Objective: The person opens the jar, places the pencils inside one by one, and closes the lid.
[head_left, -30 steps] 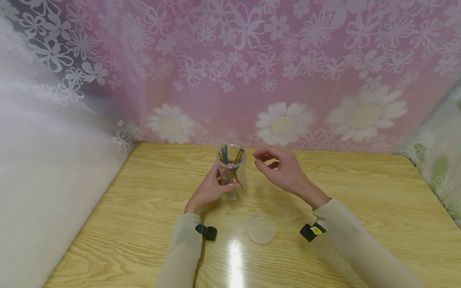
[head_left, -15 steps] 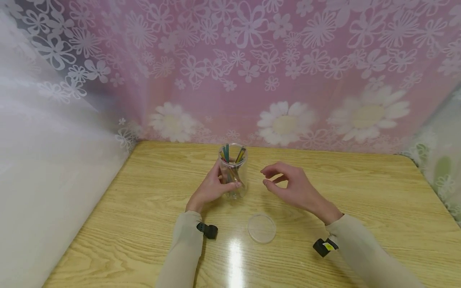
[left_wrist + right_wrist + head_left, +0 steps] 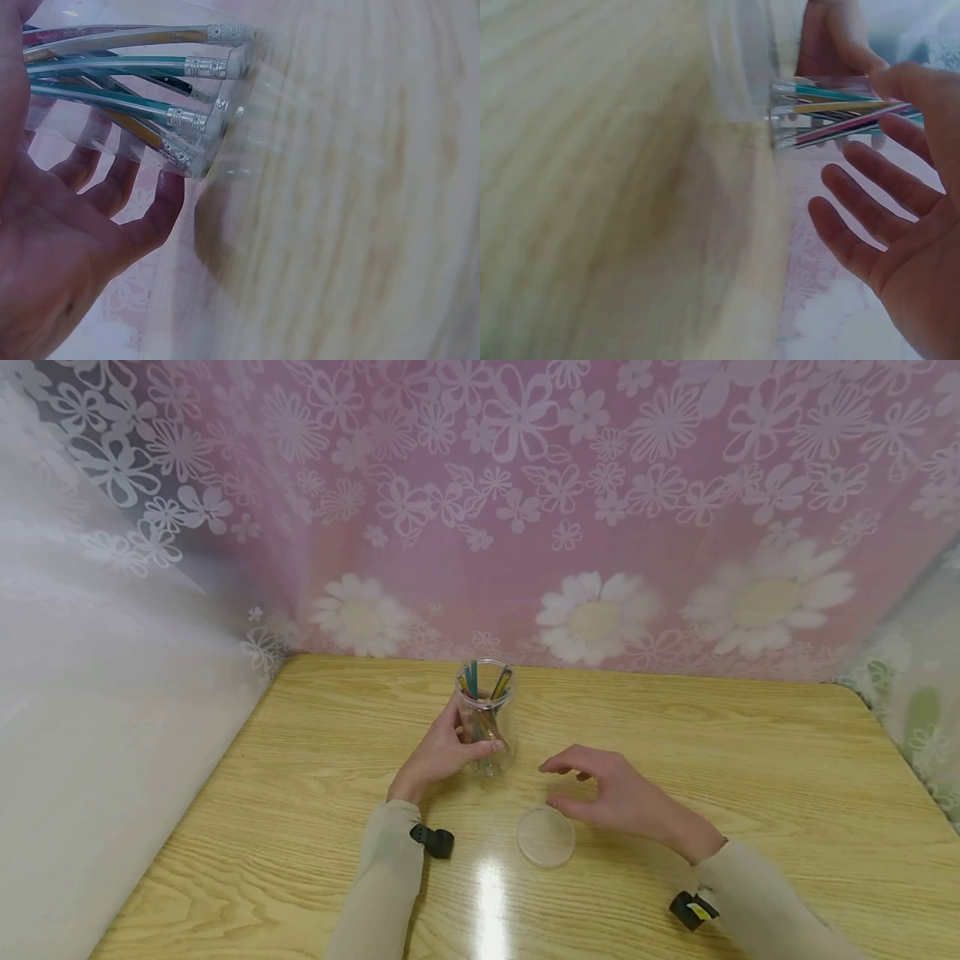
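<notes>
My left hand (image 3: 435,755) holds a clear plastic jar (image 3: 509,727) upright, fingers behind it and thumb across its front. Several pencils (image 3: 472,679) in teal, yellow and other colours lean inside the uncovered jar. In the left wrist view, white eraser ends (image 3: 229,34) with silver bands rest at the jar's bottom. To the right of the jar, my right hand (image 3: 626,797) hovers with fingers parted and nothing between them. Its thumb tip is right at the far edge of a clear round lid (image 3: 546,838), which lies flat on the table.
The wood-grain table (image 3: 300,860) reaches back to a pink flowered curtain (image 3: 465,568). A whitish sheet (image 3: 112,693) hangs along the left side, and another flowered sheet (image 3: 915,693) along the right. Small black cameras (image 3: 435,842) are strapped to both wrists.
My right hand has moved from beside the jar's rim toward me and down to the lid, its fingers spreading apart. The left hand and jar have stayed in place.
</notes>
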Motion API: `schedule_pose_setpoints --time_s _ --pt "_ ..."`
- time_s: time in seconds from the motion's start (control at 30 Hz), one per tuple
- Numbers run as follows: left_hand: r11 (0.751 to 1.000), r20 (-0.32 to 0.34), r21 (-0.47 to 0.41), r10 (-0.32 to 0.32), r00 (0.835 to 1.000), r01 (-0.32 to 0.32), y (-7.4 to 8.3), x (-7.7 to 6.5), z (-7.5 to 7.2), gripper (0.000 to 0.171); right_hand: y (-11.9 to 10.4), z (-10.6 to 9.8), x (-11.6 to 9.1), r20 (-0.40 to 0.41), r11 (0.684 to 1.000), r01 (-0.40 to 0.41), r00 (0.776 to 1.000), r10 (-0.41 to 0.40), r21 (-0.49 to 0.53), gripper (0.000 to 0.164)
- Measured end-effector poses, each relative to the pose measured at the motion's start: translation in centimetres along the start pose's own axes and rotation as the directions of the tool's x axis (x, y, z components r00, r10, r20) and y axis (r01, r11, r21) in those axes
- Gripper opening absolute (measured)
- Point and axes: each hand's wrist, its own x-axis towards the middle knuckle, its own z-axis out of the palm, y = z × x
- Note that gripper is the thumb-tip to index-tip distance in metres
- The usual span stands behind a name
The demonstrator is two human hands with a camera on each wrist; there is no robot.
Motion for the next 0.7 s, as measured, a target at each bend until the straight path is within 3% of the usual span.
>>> schedule_pose_setpoints --time_s 0.2,0.4,0.7 --pt "1.000 0.001 0.012 0.002 1.000 -0.002 -0.1 0.1 0.0 0.074 -0.1 0.7 -1.0 0.130 0.997 0.003 0.992 0.006 -0.071 0.039" --pt "1.000 0.005 0.004 0.001 1.000 -0.001 0.1 0.1 0.0 0.074 -0.6 1.1 -1.5 0.262 0.982 -0.034 0.961 0.083 -0.185 0.047" --pt "1.000 -0.007 0.016 -0.014 1.000 0.014 0.2 -0.1 0.0 0.074 -0.8 1.8 -1.6 0.286 0.963 0.033 0.957 0.047 -0.269 0.055"
